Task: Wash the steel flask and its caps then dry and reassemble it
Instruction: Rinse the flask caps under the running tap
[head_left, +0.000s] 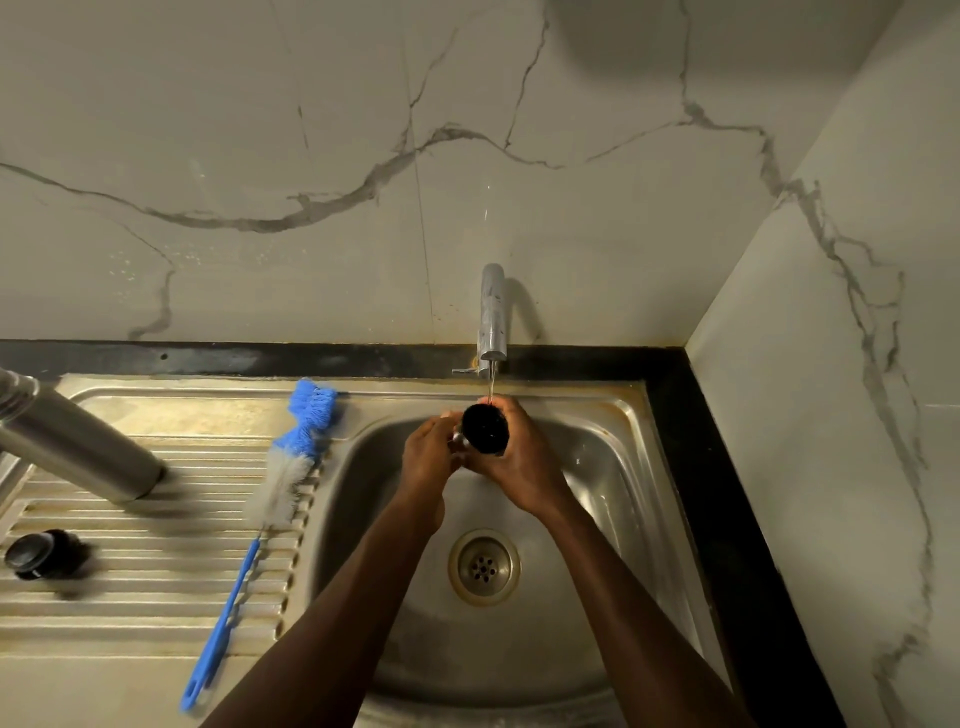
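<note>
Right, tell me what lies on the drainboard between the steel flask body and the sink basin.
In the head view, the blue-handled bottle brush lies between the steel flask body and the sink basin.

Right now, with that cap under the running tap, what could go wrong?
1. The black cap is wet and held over the basin by the right hand and left hand; it could slip and drop towards the drain.
2. The steel flask leans tilted on the ribbed drainboard and might roll.
3. The bottle brush lies at the basin's edge, easily knocked in.
</note>
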